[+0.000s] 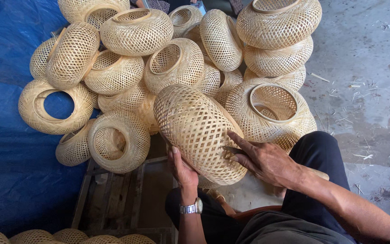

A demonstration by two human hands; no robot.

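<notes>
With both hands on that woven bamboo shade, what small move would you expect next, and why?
Probably a slight turn of the woven shade with the left hand. That hand steadies its lower edge, while the right hand presses a thin blade-like tool against the weave, so a fresh patch would have to come under it.
</notes>
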